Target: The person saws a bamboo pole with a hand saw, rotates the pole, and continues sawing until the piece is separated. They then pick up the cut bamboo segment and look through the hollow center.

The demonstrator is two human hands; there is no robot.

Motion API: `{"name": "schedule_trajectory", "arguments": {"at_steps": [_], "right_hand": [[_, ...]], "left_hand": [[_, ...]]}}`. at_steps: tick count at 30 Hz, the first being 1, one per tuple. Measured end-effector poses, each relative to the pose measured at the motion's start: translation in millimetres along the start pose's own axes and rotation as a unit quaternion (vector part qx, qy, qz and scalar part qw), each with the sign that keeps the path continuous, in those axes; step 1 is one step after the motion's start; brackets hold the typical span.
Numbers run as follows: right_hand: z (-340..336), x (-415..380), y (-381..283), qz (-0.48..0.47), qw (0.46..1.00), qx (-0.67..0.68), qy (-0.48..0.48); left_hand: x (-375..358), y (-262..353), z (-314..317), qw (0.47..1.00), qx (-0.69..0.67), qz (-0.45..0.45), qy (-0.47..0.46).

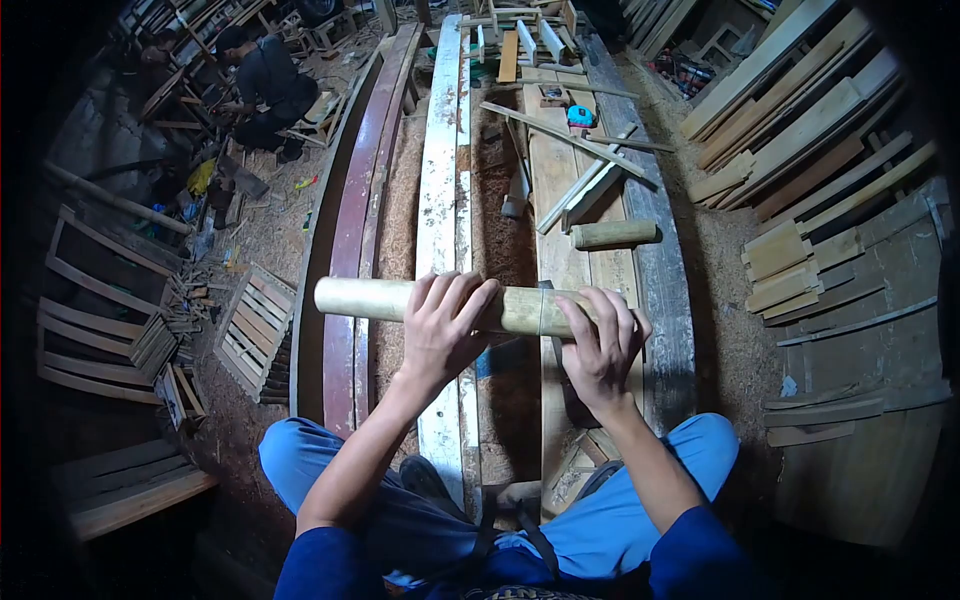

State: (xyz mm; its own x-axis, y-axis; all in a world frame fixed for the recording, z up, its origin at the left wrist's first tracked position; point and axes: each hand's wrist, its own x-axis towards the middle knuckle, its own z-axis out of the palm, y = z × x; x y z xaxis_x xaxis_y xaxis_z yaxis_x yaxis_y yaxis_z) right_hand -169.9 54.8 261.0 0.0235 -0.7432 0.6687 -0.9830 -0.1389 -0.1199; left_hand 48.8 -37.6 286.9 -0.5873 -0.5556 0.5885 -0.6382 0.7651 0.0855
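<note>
Pole: one, straight cylinder, bamboo-like, pale straw colour at the left end and greener toward the right; surface smooth with a faint sheen; narrow dark ring encircling it near the right hand. Located crosswise over the planks, before the wearer's knees; whether its underside touches them cannot be told.

Left hand: on the middle of the pole, fingers lying side by side and curled over the top, gripping it. Right hand: toward the right end, fingers bent over the top, slightly parted, gripping likewise.

Tabletop: long planks of pale wood, worn and scuffed. Alongside, to the right, a grey plank, weathered and blotched; to the left, a white plank, paint flaking, and a maroon plank, scraped along its edges. Between these last two, wood shavings, loose and tan.

On the tabletop beyond the right hand: short tube, round, greenish tan, lying on its side; narrow strips, straight-edged, crossed over one another; tape measure, blue, compact, rounded.

On the floor, left: slatted panel, pale parallel bars. Right: boards, long, flat, stacked. Upper left: a person, dark-clothed, sitting low.
</note>
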Motion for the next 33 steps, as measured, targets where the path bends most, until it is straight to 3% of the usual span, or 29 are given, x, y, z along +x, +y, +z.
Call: {"name": "schedule_trajectory", "arguments": {"at_steps": [3, 9, 19, 23, 29, 33], "right_hand": [[0.5, -5.5, 3.9, -0.001, 0.998, -0.039, 0.043], [1.7, -11.6, 9.1, -0.019, 0.992, -0.062, 0.105], [-5.9, -0.2, 0.5, 0.034, 0.997, -0.032, 0.063], [-3.3, -4.8, 6.4, 0.001, 0.993, -0.047, 0.112], [9.1, -9.8, 14.5, -0.002, 0.991, -0.027, 0.134], [-3.1, -6.0, -0.9, -0.038, 0.989, -0.090, 0.113]], "left_hand": [[-1.0, -0.4, 2.4, 0.998, -0.055, -0.005, -0.032], [-0.2, 5.7, 4.0, 0.998, -0.044, 0.030, 0.031], [-0.9, 4.8, 1.8, 0.991, 0.076, 0.038, 0.104], [-3.1, 6.8, 4.2, 0.992, 0.068, 0.029, 0.101], [9.3, 7.7, -2.9, 0.998, -0.067, 0.014, -0.016], [12.2, 9.7, 1.9, 0.992, -0.109, 0.046, -0.052]]}}
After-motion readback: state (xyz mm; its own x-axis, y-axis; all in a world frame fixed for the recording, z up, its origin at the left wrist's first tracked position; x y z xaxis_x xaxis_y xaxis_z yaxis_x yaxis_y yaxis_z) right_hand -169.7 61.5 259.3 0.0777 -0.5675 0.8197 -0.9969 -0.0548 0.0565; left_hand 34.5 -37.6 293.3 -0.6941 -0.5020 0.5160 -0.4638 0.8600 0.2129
